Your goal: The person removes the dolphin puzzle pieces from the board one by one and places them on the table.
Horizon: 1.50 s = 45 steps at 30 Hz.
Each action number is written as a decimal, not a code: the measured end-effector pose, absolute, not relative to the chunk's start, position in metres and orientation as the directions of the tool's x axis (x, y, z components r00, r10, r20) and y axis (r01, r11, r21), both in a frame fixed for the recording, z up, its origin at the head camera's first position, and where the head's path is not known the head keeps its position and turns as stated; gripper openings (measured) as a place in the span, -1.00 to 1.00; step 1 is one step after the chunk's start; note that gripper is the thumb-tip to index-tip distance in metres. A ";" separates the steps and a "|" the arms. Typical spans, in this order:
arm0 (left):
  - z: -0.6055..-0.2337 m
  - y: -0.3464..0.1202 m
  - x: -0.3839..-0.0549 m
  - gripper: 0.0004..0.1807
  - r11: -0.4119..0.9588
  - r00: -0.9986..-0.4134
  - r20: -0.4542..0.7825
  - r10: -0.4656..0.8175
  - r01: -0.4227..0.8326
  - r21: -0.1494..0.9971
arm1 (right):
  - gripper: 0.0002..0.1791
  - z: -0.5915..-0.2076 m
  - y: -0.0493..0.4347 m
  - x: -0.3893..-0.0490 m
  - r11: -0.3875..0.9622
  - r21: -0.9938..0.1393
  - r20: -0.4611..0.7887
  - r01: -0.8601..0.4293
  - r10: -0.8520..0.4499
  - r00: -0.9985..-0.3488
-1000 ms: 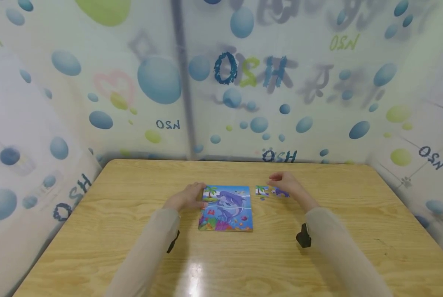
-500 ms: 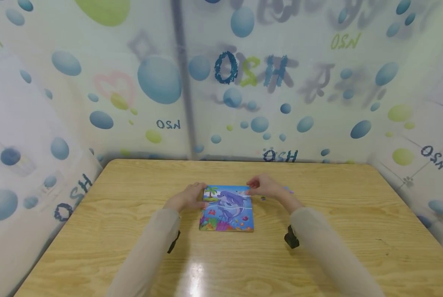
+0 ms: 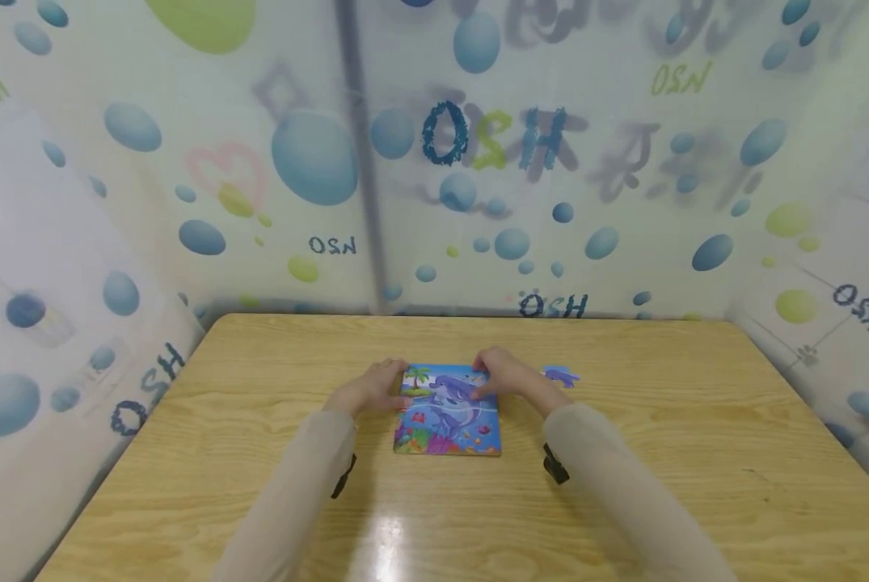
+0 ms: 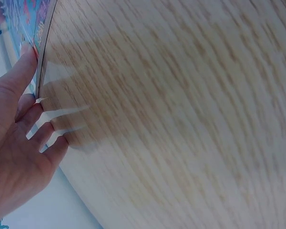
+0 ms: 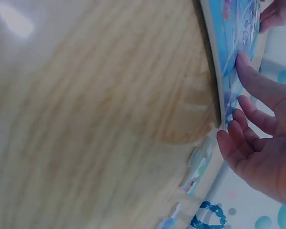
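A square jigsaw puzzle with a dolphin picture lies flat on the wooden table. My left hand grips its left edge, the thumb on the picture and the fingers bent against the side, as the left wrist view shows. At the far right corner my right hand holds the puzzle, thumb pressed on the picture and fingers loosely curled at the edge. Just right of that hand lies a loose group of dolphin puzzle pieces. Another loose puzzle piece shows close to the right fingers in the right wrist view.
The wooden table reaches to a patterned wall at the back, printed with blue and green bubbles. Similar walls stand on both sides. A black strap piece hangs under the right sleeve.
My right hand has moved left from the loose pieces to the puzzle's far right corner, and its thumb now rests on the picture. The left hand has stayed on the left edge.
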<state>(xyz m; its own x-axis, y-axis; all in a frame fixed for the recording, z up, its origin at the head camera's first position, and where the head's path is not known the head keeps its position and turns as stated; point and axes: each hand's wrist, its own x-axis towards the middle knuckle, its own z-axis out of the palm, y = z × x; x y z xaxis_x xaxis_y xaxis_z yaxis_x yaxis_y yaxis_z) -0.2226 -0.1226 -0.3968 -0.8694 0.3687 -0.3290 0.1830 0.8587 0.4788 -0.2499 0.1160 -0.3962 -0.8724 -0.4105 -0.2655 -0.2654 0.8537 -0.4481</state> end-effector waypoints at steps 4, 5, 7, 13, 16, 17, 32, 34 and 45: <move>-0.397 -0.122 -0.222 -0.31 0.856 -0.869 -0.328 0.371 0.183 0.484 | -0.47 -0.394 0.113 -0.251 0.881 -0.403 -0.303 -0.249 -0.385 -0.872; -0.397 -0.122 -0.222 -0.31 0.856 -0.870 -0.327 0.370 0.182 0.484 | -0.48 -0.393 0.112 -0.252 0.884 -0.395 -0.312 -0.249 -0.384 -0.869; -0.397 -0.123 -0.222 -0.31 0.856 -0.872 -0.325 0.367 0.180 0.484 | -0.48 -0.392 0.111 -0.252 0.886 -0.398 -0.330 -0.237 -0.380 -0.864; -0.397 -0.123 -0.222 -0.31 0.854 -0.874 -0.320 0.366 0.179 0.488 | -0.50 -0.390 0.110 -0.255 0.874 -0.433 -0.347 -0.220 -0.387 -0.854; -0.397 -0.122 -0.222 -0.31 0.854 -0.873 -0.327 0.363 0.171 0.491 | -0.50 -0.389 0.110 -0.255 0.870 -0.446 -0.343 -0.212 -0.385 -0.857; -0.397 -0.122 -0.223 -0.31 0.856 -0.872 -0.330 0.361 0.168 0.490 | -0.50 -0.388 0.110 -0.255 0.868 -0.448 -0.339 -0.213 -0.385 -0.858; -0.395 -0.123 -0.221 -0.31 0.860 -0.871 -0.343 0.352 0.157 0.485 | -0.65 -0.390 0.116 -0.246 0.757 -0.621 -0.215 -0.201 -0.411 -0.886; -0.396 -0.122 -0.221 -0.30 0.859 -0.871 -0.345 0.350 0.151 0.490 | -0.68 -0.390 0.119 -0.246 0.730 -0.656 -0.204 -0.194 -0.418 -0.885; -0.396 -0.122 -0.221 -0.30 0.854 -0.872 -0.333 0.360 0.165 0.493 | -0.69 -0.389 0.133 -0.247 0.650 -0.747 -0.207 -0.138 -0.425 -0.881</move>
